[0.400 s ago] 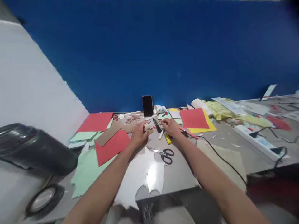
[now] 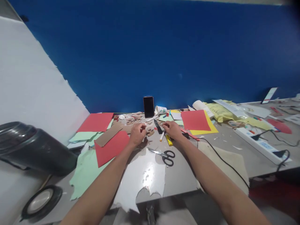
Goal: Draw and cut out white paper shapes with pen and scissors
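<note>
My left hand (image 2: 137,134) is closed, fingertips pinched together beside small brown cardboard cutouts (image 2: 150,132). Anything between those fingertips is too small to make out. My right hand (image 2: 172,130) has its fingers curled together, just right of a black pen-like tool (image 2: 158,127); what it pinches, if anything, is hidden. Under the right hand lie a white marker (image 2: 162,136) with an orange end and a yellow stick-shaped tool (image 2: 168,140). Black-handled scissors (image 2: 164,155) rest partly open between my forearms, their blades over torn white paper (image 2: 133,178).
Red sheets (image 2: 112,149), a cardboard strip (image 2: 109,135) and green paper (image 2: 83,175) lie left, near a dark flask (image 2: 47,153). A phone (image 2: 148,107) leans against the blue wall. Rightward are a red sheet (image 2: 195,120), a black cable (image 2: 222,159) and a power strip (image 2: 260,145).
My left hand has drawn slightly left and its fingers have closed, leaving the brown cutouts more exposed. My right hand has barely moved.
</note>
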`<act>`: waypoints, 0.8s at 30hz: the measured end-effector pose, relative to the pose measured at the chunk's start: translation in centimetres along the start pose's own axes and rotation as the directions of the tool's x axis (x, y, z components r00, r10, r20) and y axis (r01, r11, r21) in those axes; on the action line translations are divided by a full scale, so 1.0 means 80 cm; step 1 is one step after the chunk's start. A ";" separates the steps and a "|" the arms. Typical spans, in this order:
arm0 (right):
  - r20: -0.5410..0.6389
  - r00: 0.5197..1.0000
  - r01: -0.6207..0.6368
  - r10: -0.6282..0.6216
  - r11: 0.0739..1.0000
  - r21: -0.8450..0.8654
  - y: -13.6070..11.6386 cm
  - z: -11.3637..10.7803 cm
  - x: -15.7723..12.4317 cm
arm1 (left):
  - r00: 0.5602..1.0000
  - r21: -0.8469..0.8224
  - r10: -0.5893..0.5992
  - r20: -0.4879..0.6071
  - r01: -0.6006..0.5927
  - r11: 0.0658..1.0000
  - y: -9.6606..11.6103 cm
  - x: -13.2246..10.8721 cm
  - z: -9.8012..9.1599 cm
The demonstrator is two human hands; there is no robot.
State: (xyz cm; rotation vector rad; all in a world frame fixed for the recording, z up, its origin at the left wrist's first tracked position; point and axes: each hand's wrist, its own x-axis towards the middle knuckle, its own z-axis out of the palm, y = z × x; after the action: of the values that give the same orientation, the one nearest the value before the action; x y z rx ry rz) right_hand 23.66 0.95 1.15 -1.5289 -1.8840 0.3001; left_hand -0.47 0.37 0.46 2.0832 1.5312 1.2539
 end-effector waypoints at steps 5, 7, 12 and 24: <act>0.015 1.000 -0.016 0.015 1.000 0.012 -0.005 -0.001 -0.002 | 0.996 0.103 0.025 0.081 -0.033 0.994 0.009 -0.003 -0.002; 0.017 1.000 -0.015 0.015 1.000 0.018 -0.007 -0.001 -0.001 | 0.994 0.166 0.041 0.103 -0.058 0.984 0.012 -0.004 -0.002; 0.026 1.000 -0.007 0.006 1.000 0.027 -0.010 -0.001 0.001 | 0.992 0.215 0.064 0.105 -0.086 0.973 0.009 -0.003 -0.001; 0.043 0.999 -0.006 0.005 1.000 0.017 -0.011 -0.001 0.000 | 0.998 0.241 0.007 0.065 -0.022 0.970 0.004 -0.005 0.001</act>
State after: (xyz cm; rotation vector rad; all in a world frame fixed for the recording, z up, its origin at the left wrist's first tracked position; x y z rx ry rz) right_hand 23.04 0.72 1.70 -1.5276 -1.9058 0.3537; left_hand -0.19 -0.08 0.44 2.2619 1.7178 1.0380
